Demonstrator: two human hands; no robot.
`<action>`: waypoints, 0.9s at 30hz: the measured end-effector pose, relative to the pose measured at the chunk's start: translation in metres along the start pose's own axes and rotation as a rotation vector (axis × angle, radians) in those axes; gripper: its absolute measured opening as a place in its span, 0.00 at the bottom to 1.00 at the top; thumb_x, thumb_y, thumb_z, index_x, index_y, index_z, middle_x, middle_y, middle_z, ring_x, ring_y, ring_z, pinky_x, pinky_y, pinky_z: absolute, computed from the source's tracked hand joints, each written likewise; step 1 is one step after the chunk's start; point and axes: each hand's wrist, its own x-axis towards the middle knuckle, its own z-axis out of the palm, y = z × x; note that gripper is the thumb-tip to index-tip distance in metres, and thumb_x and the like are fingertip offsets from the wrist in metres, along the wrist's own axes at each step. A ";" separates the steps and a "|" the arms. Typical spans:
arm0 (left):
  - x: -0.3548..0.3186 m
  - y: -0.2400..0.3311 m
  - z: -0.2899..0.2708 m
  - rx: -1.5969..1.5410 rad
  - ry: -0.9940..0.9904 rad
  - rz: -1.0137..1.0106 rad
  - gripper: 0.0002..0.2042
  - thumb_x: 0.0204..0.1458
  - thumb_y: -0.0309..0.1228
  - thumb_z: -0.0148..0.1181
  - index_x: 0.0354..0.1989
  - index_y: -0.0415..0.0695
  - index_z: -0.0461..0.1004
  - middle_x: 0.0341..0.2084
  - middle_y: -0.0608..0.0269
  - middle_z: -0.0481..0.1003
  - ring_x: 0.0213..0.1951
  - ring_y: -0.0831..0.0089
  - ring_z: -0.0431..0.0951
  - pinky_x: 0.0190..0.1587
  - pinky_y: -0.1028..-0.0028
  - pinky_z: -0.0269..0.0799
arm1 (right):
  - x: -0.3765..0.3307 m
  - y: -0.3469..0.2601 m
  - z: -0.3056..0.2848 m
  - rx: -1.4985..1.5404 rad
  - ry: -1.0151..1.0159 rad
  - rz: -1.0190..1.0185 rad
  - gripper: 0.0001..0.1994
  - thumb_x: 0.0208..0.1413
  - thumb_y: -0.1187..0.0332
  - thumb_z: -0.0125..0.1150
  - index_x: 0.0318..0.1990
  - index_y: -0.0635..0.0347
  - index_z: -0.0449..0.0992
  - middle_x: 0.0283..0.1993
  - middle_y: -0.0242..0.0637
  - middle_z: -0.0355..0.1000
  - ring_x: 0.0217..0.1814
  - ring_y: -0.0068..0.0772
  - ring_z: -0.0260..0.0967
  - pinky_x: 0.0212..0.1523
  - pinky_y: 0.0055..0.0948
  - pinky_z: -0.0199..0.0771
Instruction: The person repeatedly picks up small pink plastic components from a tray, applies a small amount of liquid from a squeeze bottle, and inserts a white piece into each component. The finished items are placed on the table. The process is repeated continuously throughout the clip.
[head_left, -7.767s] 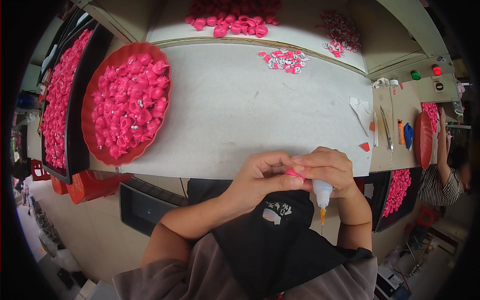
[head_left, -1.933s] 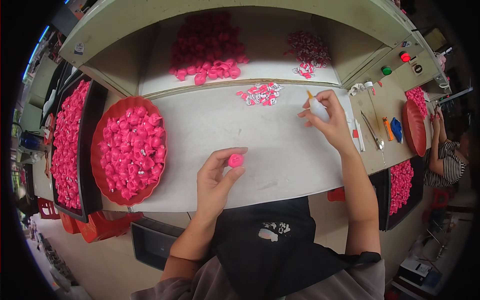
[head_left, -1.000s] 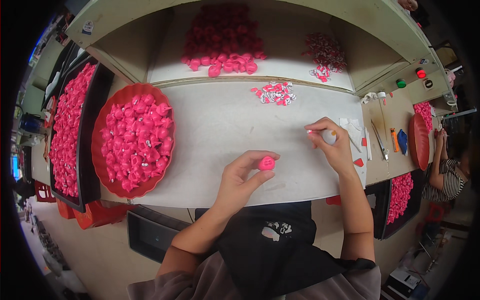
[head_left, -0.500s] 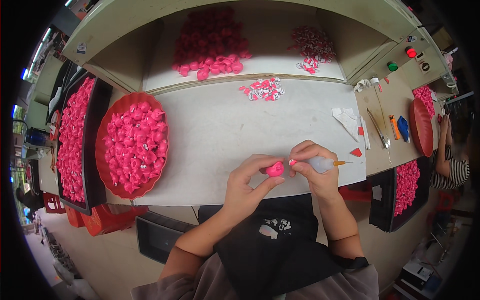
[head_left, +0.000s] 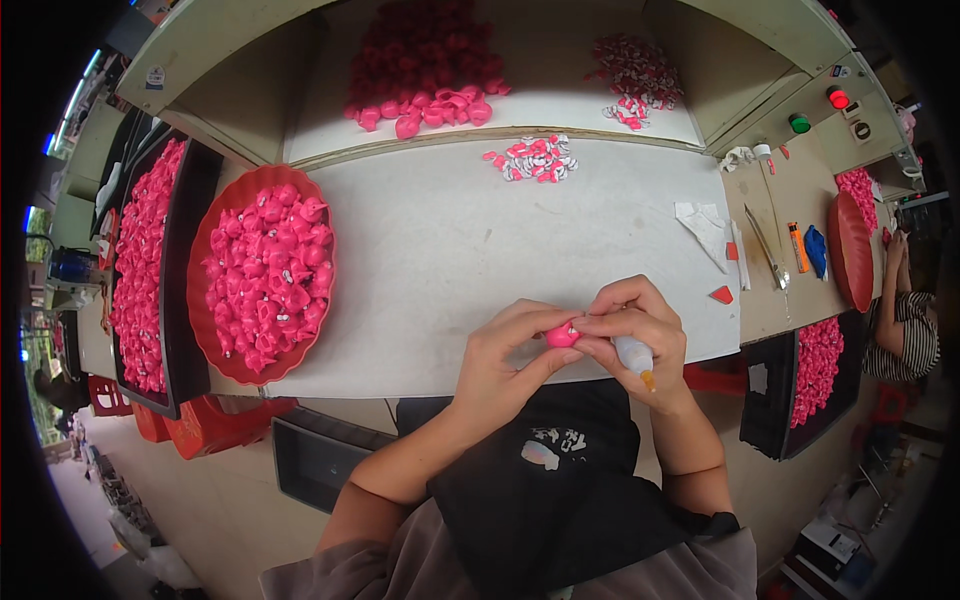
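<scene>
Between thumb and fingers, my left hand (head_left: 503, 355) grips a small rounded pink plastic piece (head_left: 563, 336) above the near part of the white work sheet (head_left: 420, 240). My right hand (head_left: 650, 335) is closed and keeps a translucent squeeze bottle with an orange needle tip (head_left: 634, 357) tucked in the palm, tip toward me. The right thumb and fingertips meet the pink piece's right side, hiding any small part pinched there. Farther off on the sheet lies a pile of small pink-and-white parts (head_left: 535, 158).
A red scalloped basin (head_left: 198, 290) full of pink pieces stands at left, beside a black crate (head_left: 185, 375) of more. The shelf holds heaps of pink pieces (head_left: 420, 100) and small parts (head_left: 640, 75). Tweezers (head_left: 765, 245) and an orange tube (head_left: 797, 247) lie at right. Another person's arm (head_left: 890, 300) shows far right.
My right hand has moved left, bringing the small pink-and-white part it pinched against the pink piece. The bottle has swung so its tip points toward me. The view has shifted slightly.
</scene>
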 end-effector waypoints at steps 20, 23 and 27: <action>-0.005 0.006 0.007 -0.820 -0.167 -0.514 0.11 0.50 0.25 0.53 0.42 0.35 0.71 0.37 0.55 0.74 0.42 0.72 0.74 0.48 0.75 0.67 | 0.005 0.012 -0.015 -0.138 -0.224 -0.276 0.18 0.33 0.70 0.70 0.36 0.63 0.74 0.32 0.39 0.69 0.29 0.33 0.68 0.25 0.24 0.69; -0.006 0.006 0.009 -0.811 -0.160 -0.516 0.12 0.50 0.25 0.53 0.43 0.34 0.71 0.37 0.53 0.74 0.42 0.70 0.74 0.48 0.75 0.67 | 0.004 0.012 -0.016 -0.152 -0.220 -0.307 0.18 0.32 0.69 0.70 0.35 0.63 0.74 0.31 0.39 0.69 0.27 0.33 0.68 0.24 0.24 0.68; -0.009 0.006 0.011 -0.837 -0.143 -0.511 0.13 0.50 0.25 0.53 0.43 0.33 0.71 0.37 0.52 0.74 0.42 0.69 0.74 0.48 0.74 0.67 | 0.003 0.012 -0.016 -0.169 -0.230 -0.326 0.18 0.32 0.69 0.70 0.35 0.63 0.74 0.31 0.38 0.69 0.26 0.32 0.68 0.23 0.24 0.68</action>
